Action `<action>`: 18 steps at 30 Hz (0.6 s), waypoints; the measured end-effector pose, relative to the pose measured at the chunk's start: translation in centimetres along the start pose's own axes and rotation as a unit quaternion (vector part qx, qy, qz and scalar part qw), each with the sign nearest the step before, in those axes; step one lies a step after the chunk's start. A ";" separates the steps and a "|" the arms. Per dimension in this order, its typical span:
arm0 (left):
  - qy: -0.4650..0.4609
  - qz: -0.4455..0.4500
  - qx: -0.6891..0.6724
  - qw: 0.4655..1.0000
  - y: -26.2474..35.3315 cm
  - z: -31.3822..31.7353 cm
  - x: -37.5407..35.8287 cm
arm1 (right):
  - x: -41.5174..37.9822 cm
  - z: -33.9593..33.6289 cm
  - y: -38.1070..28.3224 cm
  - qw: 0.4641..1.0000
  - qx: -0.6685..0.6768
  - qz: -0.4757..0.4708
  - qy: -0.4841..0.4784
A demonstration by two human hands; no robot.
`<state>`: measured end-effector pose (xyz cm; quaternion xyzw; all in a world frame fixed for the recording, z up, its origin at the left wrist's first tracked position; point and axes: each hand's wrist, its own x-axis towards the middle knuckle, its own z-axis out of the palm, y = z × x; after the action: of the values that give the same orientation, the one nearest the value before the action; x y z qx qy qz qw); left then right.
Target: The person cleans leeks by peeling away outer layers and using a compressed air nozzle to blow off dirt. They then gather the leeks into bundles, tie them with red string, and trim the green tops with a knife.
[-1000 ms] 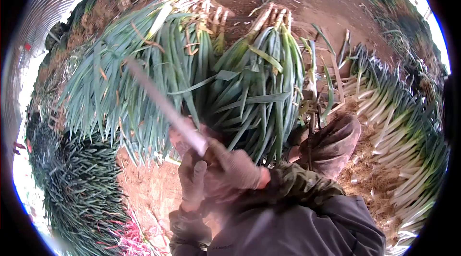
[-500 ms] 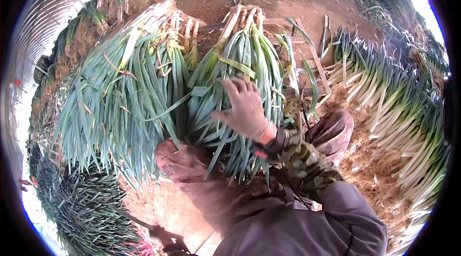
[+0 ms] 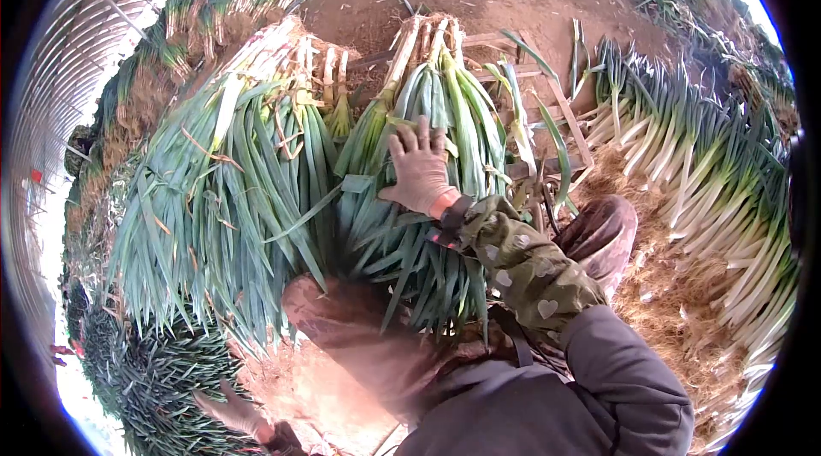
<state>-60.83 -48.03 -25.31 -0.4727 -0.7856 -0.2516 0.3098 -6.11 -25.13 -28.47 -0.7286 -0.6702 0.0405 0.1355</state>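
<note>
The person's two hands are well apart, as I see it. The gloved right hand [image 3: 419, 170] lies with its fingers spread on the leaves of the middle bundle of long green onions [image 3: 470, 127], flat against them rather than wrapped round anything. The left hand [image 3: 235, 416] is low at the near left — a bit blurred, its fingers loosely parted — just beside a dark green pile [image 3: 162, 370]; I can't tell whether it touches it.

That middle bundle sits in front of the person, pale root ends to the far side, leaf tips hanging toward the knees. A bigger heap of onions [image 3: 214, 182] lies on its left, the leaves meeting. On its right there's a wooden frame [image 3: 575, 131], and farther right a long row of onions [image 3: 684, 157] with white stems showing, beside straw-coloured litter [image 3: 646, 319].
</note>
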 end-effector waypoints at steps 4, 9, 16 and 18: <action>-0.173 0.160 -0.358 0.903 23.8 -1.8 1.9 | -1.0 0.3 5.0 0.991 -0.009 0.063 0.117; -0.359 0.321 -0.415 0.772 44.3 4.1 -1.6 | -5.9 1.0 20.0 0.958 0.101 0.213 0.162; -0.441 0.330 -0.166 0.818 60.9 12.9 -2.8 | -7.9 7.5 30.1 0.871 0.357 0.310 0.134; -0.456 0.323 -0.149 0.816 61.9 13.5 -2.7 | -7.8 7.2 27.5 0.818 0.450 0.329 0.139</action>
<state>-7.61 -13.94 -30.08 -0.8004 -0.5919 -0.0068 -0.0945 17.92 -33.61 -43.26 -0.7615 -0.2716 0.2780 0.5188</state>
